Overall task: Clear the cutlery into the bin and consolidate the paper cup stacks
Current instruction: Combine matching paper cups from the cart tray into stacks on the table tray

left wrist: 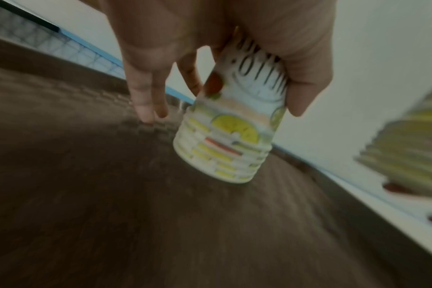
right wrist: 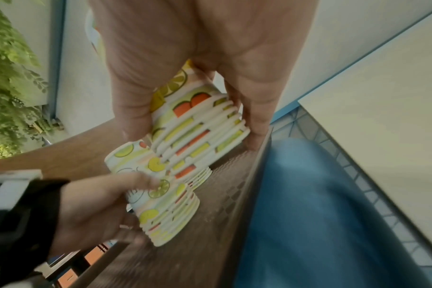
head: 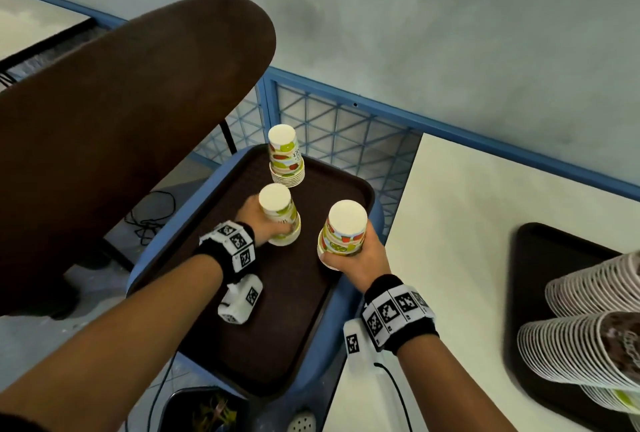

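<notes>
Two stacks of upturned paper cups are gripped over a brown tray, one in each of the hands.

The left hand (head: 258,224) is curled round the left stack (head: 280,215), whose rim rests on the tray (head: 277,321) near its middle. The right hand (head: 360,258) is clamped on the right stack (head: 343,229), held tilted at the tray's right edge, well apart from the left stack. A third stack (head: 285,156) stands untouched near the far edge. The tray sits on a blue seat (head: 346,296); bare tray is seen toward the viewer. A white worktop (head: 467,224) lies just right, and a bin (head: 204,411) is seen below.
</notes>
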Available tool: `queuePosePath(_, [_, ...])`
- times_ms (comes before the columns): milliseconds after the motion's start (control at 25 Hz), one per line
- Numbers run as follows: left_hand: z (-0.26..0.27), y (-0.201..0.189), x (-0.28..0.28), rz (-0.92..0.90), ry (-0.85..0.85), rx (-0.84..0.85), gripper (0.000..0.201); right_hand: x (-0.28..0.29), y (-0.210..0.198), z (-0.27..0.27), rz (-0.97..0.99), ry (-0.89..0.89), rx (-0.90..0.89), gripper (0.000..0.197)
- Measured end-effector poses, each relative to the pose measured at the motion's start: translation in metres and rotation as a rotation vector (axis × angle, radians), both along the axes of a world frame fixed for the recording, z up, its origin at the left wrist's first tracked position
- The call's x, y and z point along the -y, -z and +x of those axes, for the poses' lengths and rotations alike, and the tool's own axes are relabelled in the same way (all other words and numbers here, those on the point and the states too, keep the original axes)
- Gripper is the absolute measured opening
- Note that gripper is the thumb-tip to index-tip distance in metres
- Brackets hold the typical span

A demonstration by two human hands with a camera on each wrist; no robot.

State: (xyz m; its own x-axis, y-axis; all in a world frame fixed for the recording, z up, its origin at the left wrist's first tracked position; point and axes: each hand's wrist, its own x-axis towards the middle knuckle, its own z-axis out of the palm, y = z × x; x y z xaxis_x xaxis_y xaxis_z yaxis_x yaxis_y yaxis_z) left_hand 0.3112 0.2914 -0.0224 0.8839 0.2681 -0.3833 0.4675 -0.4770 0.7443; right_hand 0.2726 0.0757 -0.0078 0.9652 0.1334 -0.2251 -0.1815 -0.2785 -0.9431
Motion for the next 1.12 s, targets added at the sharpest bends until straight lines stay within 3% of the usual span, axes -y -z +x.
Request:
queuePosePath(120, [-0.026, 0.005, 0.017, -0.053, -0.024, -0.023, 0.087, 0.014, -0.007, -0.016, 0.017, 0.011, 0.008, 0.07])
queuePosePath(280, [-0.052, -0.024, 0.05, -0.048, -0.001, 0.067, 0.083, 0.05, -0.02, -0.05, 0.017, 0.077, 0.036, 0.069])
queuePosePath(400, [-0.084, -0.047, 0.097, -0.234, 0.082, 0.169, 0.086, 0.093, -0.028, -0.085, 0.014, 0.13, 0.041, 0.071])
queuePosePath(520, [-0.121, -0.069, 0.158, -0.399, 0.168, 0.203, 0.056, 0.143, -0.04, -0.122, 0.024, 0.174, 0.06, 0.074])
queuePosePath(680, [-0.165, -0.086, 0.245, -0.525, 0.215, 0.26, 0.077, 0.222, -0.059, -0.175, 0.062, 0.273, 0.144, 0.071])
queuePosePath(960, [-0.215, -0.131, 0.368, -0.593, 0.4, 0.34, 0.068, 0.334, -0.094, -0.243, 0.071, 0.478, 0.361, 0.071])
queuePosePath(1040, [-0.219, -0.139, 0.399, -0.581, 0.435, 0.368, 0.076, 0.361, -0.097, -0.253, 0.08, 0.59, 0.414, 0.081])
queuePosePath(1120, [-0.215, -0.143, 0.428, -0.527, 0.442, 0.407, 0.087, 0.381, -0.1, -0.255, 0.107, 0.686, 0.425, 0.076])
